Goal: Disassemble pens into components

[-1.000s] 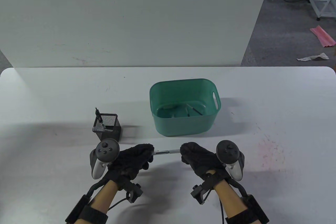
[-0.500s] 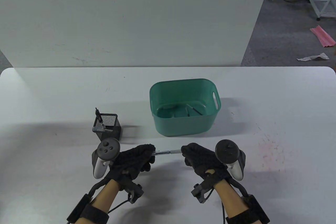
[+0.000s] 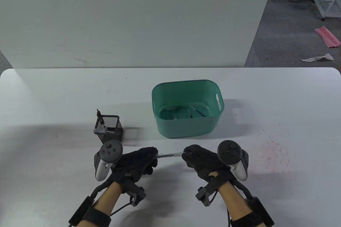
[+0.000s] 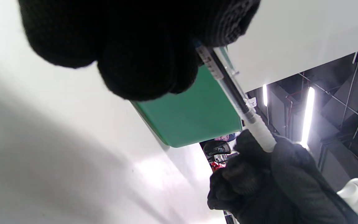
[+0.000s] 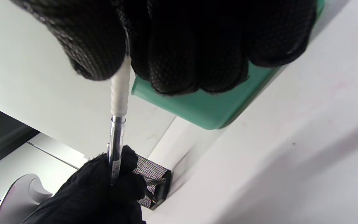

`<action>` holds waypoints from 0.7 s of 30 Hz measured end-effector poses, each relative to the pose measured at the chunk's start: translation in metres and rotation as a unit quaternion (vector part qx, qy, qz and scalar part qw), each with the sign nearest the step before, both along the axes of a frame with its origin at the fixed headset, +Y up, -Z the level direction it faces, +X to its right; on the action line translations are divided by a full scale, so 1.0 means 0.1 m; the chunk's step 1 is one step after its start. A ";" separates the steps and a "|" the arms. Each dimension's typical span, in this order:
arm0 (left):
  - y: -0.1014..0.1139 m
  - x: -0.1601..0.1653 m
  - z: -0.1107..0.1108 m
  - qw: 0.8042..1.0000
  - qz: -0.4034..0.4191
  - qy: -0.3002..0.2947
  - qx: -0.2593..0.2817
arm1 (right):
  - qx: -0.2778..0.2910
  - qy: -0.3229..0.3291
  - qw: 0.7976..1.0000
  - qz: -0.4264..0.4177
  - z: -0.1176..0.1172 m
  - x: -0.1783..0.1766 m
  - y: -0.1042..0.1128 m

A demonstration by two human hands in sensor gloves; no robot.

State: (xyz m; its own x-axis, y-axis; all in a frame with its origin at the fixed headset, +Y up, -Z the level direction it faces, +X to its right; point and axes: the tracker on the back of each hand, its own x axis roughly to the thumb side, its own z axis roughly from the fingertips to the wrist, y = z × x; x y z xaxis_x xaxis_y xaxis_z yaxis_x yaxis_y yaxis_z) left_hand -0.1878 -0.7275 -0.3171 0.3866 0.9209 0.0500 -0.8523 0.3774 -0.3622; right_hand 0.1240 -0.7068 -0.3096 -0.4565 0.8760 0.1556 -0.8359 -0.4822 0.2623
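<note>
Fingers (image 5: 98,46) of the right hand (image 3: 203,160) and left hand (image 3: 136,161) grip opposite ends of the clear-barrelled, white-gripped pen (image 3: 169,154); uneven twisting may eject the refill.

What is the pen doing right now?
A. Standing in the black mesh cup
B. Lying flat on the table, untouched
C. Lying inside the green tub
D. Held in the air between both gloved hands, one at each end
D: the pen spans the gap between the left hand, gripping its clear barrel, and the right hand, gripping its white grip end.
</note>
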 end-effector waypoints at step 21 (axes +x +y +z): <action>0.00 0.00 -0.01 1.000 0.005 0.003 -0.007 | -0.027 -0.033 0.999 -0.007 -0.02 0.06 -0.08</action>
State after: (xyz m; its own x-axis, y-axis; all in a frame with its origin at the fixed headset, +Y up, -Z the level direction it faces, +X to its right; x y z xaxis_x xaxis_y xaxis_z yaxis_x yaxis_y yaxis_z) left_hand -0.1874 -0.7277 -0.3179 0.3773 0.9254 0.0346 -0.8587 0.3635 -0.3613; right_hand 0.1304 -0.7148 -0.3120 -0.4523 0.8884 0.0783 -0.8584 -0.4575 0.2321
